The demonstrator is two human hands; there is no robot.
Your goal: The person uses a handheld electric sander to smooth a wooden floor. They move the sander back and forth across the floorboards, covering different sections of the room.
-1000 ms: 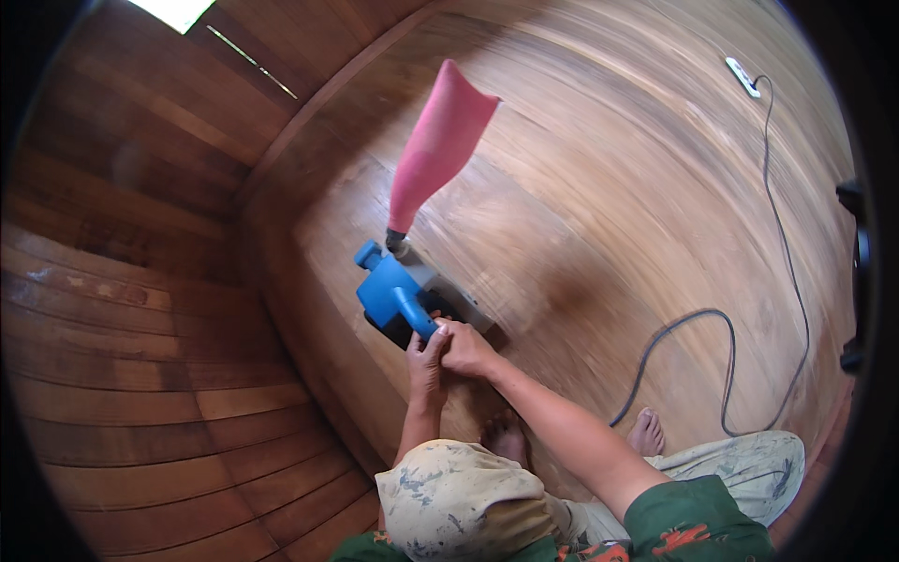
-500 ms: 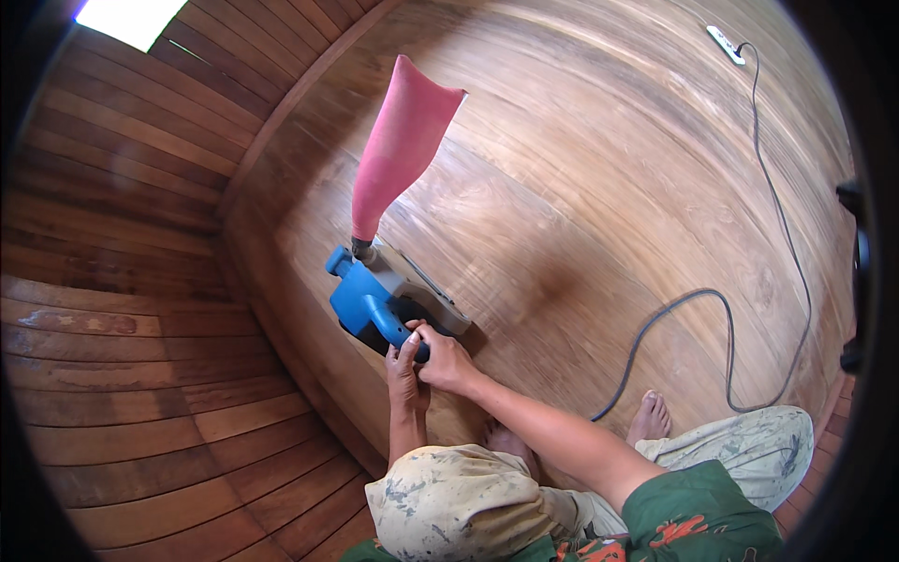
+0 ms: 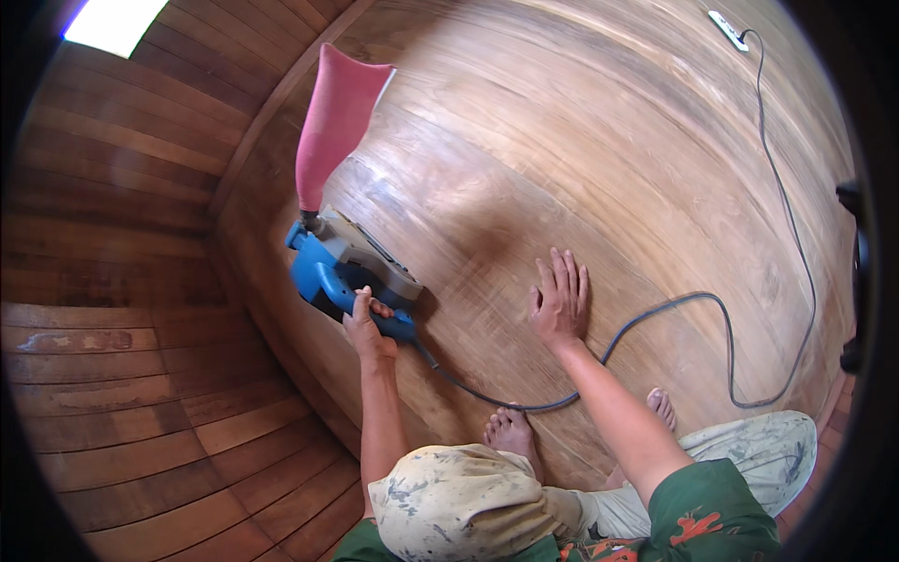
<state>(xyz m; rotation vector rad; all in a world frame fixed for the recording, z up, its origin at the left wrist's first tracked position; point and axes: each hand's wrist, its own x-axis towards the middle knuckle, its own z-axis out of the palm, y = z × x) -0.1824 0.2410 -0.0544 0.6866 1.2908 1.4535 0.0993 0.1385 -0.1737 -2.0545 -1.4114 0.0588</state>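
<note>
A blue belt sander (image 3: 318,265) with a grey belt housing is tipped on its side at the left part of the wooden floor. My left hand (image 3: 369,323) is wrapped round its rear handle. From the sander's front rises a pink cloth dust bag (image 3: 339,117), puffed out and upright. My right hand (image 3: 562,298) lies flat on the wooden floor (image 3: 655,225), fingers stretched out, apart from the sander. The sander's dark power cord (image 3: 468,390) leaves the handle end and passes beneath my right forearm. Whether the sander's belt is turning cannot be seen.
Along the right, the cord runs up to a white power strip (image 3: 728,31) at the far right. A plank wall (image 3: 103,375) borders the floor on the left. My bare feet (image 3: 510,429) rest on the floor near the cord.
My right hand has let go of the sander's handle and moved right onto the floor. The sander and its bag have shifted left in the picture, held by my left hand alone.
</note>
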